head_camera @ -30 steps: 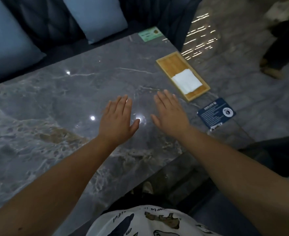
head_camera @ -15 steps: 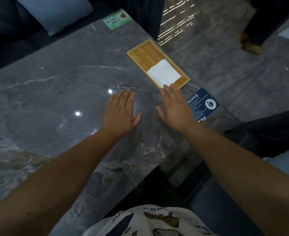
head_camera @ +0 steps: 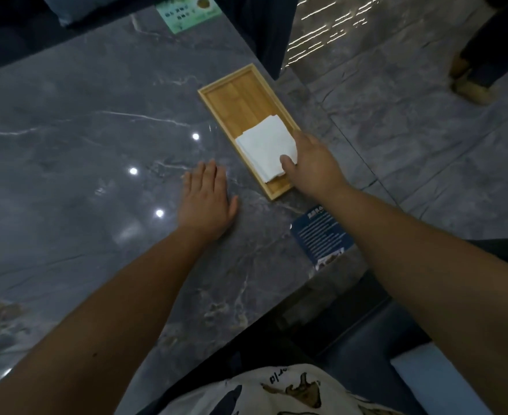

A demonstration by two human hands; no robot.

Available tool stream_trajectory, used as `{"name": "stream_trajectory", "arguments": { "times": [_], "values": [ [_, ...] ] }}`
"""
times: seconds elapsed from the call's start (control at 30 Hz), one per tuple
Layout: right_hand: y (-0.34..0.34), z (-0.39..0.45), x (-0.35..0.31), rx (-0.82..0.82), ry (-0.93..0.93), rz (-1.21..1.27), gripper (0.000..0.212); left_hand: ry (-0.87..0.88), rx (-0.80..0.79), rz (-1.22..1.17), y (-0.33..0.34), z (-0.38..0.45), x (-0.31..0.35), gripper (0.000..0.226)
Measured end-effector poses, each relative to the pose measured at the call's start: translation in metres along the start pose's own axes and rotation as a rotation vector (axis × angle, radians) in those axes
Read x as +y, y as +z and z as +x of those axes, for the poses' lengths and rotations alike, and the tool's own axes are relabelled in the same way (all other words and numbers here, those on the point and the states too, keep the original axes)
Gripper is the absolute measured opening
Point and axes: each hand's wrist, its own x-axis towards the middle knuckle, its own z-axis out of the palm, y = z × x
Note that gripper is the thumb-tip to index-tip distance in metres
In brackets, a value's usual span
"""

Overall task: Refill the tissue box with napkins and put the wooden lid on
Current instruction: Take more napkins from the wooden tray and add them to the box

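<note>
Right hand (head_camera: pixel 312 163) off worktop (head_camera: pixel 96 151) since a second ago, now at near end of wooden tray (head_camera: pixel 240 97) by worktop's right edge. Thumb on top of white napkins (head_camera: pixel 264 145); fingers hidden over stack's far side, seemingly closing on it, lift not evident. Left hand (head_camera: pixel 206 205) unchanged: flat, fingers spread, empty, just left of tray. Judgement: task barely begun, first contact with napkins only. No wooden lid in view. Blue card (head_camera: pixel 321 238) near right forearm.
</note>
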Motion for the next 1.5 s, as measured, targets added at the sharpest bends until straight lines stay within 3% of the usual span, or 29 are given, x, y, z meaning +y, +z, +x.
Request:
{"name": "stream_trajectory", "arguments": {
  "times": [0.3, 0.53, 0.7, 0.83, 0.97, 1.13, 1.3, 1.5],
  "values": [
    [0.002, 0.045, -0.01, -0.165, 0.205, 0.087, 0.054, -0.058, 0.03, -0.03, 0.016, 0.002, -0.004, 0.072],
    [-0.004, 0.061, -0.019, -0.381, 0.341, 0.081, 0.052, -0.063, 0.022, -0.024, 0.015, 0.002, -0.004, 0.072],
    [-0.004, 0.06, -0.021, -0.373, 0.347, 0.115, 0.063, -0.056, 0.032, -0.035, 0.015, 0.002, -0.004, 0.071],
    [-0.01, 0.062, -0.024, -0.369, 0.39, 0.323, 0.062, -0.05, 0.039, -0.036, 0.016, 0.001, -0.005, 0.07],
    [-0.018, 0.063, -0.022, -0.416, 0.573, 0.643, 0.049, -0.046, 0.039, -0.047, 0.018, 0.001, -0.006, 0.071],
    [-0.024, 0.063, -0.017, -0.448, 0.73, 0.787, 0.029, -0.046, 0.045, -0.042, 0.018, 0.001, -0.006, 0.071],
    [-0.028, 0.057, -0.014, -0.491, 0.721, 0.76, 0.028, -0.04, 0.053, -0.061, 0.018, 0.002, -0.007, 0.07],
    [-0.047, 0.041, -0.028, -0.475, 0.509, 0.941, 0.032, -0.02, 0.088, -0.267, 0.009, 0.002, -0.017, 0.061]
  ]
}}
